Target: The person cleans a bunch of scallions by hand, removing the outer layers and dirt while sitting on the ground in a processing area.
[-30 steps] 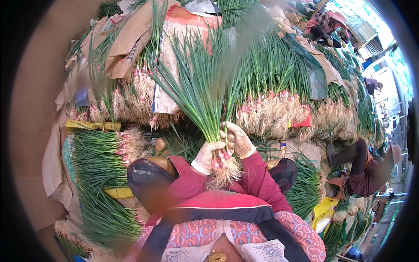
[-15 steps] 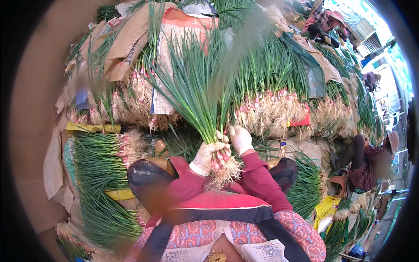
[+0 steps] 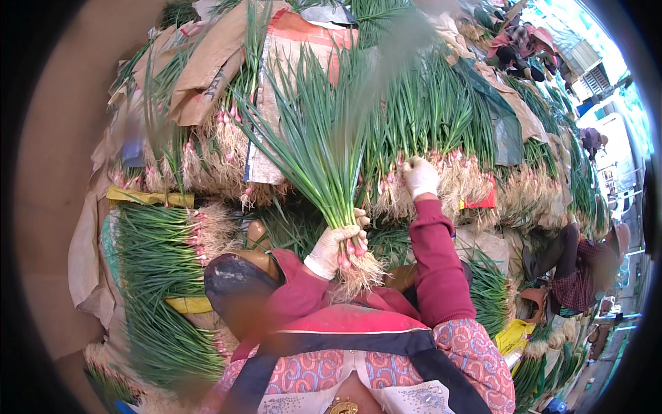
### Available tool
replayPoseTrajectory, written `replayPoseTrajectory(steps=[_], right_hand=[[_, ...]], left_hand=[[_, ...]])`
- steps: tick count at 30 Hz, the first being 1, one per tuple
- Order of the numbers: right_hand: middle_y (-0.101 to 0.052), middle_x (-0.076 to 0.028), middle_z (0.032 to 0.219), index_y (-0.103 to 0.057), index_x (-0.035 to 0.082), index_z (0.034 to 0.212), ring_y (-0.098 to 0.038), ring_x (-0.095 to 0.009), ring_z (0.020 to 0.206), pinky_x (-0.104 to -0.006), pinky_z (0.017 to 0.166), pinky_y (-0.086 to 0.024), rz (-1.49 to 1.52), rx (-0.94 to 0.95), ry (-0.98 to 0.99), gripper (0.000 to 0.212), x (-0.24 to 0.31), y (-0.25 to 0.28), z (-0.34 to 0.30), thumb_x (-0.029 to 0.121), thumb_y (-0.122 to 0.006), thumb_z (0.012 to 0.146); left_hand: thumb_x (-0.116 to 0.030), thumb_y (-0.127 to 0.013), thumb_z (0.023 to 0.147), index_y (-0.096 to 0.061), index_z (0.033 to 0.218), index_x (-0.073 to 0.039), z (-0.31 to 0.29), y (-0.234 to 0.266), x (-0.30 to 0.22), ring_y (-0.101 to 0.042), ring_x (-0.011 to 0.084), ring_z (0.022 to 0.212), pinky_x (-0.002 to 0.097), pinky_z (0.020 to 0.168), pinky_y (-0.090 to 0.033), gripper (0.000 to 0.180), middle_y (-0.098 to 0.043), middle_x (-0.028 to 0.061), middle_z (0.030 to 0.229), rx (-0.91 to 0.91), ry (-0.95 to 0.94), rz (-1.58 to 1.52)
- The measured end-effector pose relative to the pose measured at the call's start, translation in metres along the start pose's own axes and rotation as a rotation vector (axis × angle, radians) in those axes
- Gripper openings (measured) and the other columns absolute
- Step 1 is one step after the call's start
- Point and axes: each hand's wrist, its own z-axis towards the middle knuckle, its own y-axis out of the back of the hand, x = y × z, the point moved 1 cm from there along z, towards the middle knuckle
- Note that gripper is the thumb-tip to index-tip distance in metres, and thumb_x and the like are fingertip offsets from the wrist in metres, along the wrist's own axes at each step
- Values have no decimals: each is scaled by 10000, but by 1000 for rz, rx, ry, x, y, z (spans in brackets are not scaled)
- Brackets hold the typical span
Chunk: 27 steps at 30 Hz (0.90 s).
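My left hand (image 3: pixel 334 248), in a pale glove, is wrapped round a bunch of spring onions (image 3: pixel 329 186) just above their pink bulbs. The green leaves fan up and away from me, and the pale roots hang below the fist. Farther off and to the right, my right hand (image 3: pixel 419 176), gloved too, is closed among the bulbs of a long row of spring onions (image 3: pixel 431 117). Its fingertips are partly hidden against the stalks, so what it grips cannot be made out.
Spring onions (image 3: pixel 162 238) lie piled on sacking at my left, with more (image 3: pixel 486 290) at my right. Brown sacks (image 3: pixel 207 76) and a dark green sheet (image 3: pixel 500 114) cover parts of the far row. A person in a checked shirt (image 3: pixel 576 286) sits at the right; another person (image 3: pixel 520 48) is farther back.
My right hand has left the held bunch and moved away and to the right, into the row's bulbs. My left hand still holds its bunch in nearly the same place.
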Motion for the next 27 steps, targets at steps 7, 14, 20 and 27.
replayPoseTrajectory(steps=[7, 14, 20, 27], right_hand=[[-646, -85, 693, -625, 102, 1022, -641, -195, 632, -317, 597, -489, 443, 27, 125, 254, 7, 11, -94, 246, -617, 813], [-590, -19, 739, -588, -5, 937, -534, -91, 640, -261, 619, -495, 1320, 153, -35, 139, -12, 13, -64, 111, -574, 862], [-611, -29, 800, -592, -7, 928, -563, -90, 709, -210, 658, -452, 1260, 510, 79, 137, -13, 18, -51, 111, -551, 873], [-630, -46, 737, -564, 32, 994, -598, -98, 655, -242, 584, -477, 478, 272, 319, 161, 12, 5, -127, 120, -584, 860]], left_hand=[[-12, -591, 794, -491, 1101, -36, 1, -1, 0, -540, 231, 1087, 374, 911, -468, 324, -508, 138, 1231, -28, -60, 48], [-3, -597, 785, -510, 1069, -34, 0, -1, -3, -537, 253, 1094, 393, 921, -459, 298, -509, 143, 1226, -29, -73, 32], [11, -578, 791, -502, 1082, -33, 2, 1, -1, -538, 265, 1091, 390, 925, -466, 304, -509, 156, 1220, -13, -60, 12], [-24, -541, 820, -473, 1099, -28, 3, -9, -1, -564, 197, 1066, 351, 905, -478, 286, -520, 139, 1199, -64, -69, 98]])
